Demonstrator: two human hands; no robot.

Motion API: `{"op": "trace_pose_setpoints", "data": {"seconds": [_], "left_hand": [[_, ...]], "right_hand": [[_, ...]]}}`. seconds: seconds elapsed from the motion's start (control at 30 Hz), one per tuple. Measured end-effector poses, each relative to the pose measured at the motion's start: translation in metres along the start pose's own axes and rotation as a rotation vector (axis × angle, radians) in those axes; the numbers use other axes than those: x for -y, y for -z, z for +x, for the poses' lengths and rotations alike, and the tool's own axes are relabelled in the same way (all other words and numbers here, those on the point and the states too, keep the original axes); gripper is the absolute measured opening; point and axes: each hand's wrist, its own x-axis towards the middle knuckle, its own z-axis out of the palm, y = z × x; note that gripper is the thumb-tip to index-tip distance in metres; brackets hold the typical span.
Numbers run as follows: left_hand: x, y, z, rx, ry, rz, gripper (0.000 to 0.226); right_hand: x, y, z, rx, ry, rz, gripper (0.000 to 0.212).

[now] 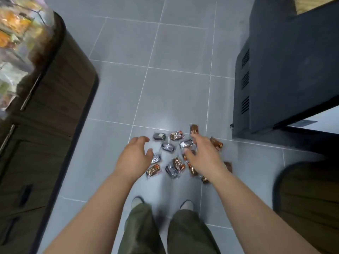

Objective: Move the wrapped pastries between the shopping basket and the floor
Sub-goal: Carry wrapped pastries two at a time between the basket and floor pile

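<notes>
We count 14 wrapped pastries on the floor. Of these, 8 are brown-orange packs and 5 are purple or silver packs. The last 1, a dark pack at the near edge, we cannot sort. Part of the heap lies under a hand, so we count only what shows.

We see 2 hands, the left hand and the right hand, plus 2 shoes and 2 olive trouser legs.

There are 2 wooden cabinets, 1 on each side. There is also 1 black unit with 3 vent grilles.
</notes>
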Motion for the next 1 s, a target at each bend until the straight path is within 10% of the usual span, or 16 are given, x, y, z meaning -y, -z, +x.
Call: {"op": "trace_pose_setpoints", "data": {"seconds": [1.0], "left_hand": [[0.310, -0.445, 0.219, 0.531, -0.079, 0.326, 0.064]], "right_hand": [[-0.284, -0.436, 0.235, 0.433, -0.246, -0.419, 0.074]]}}
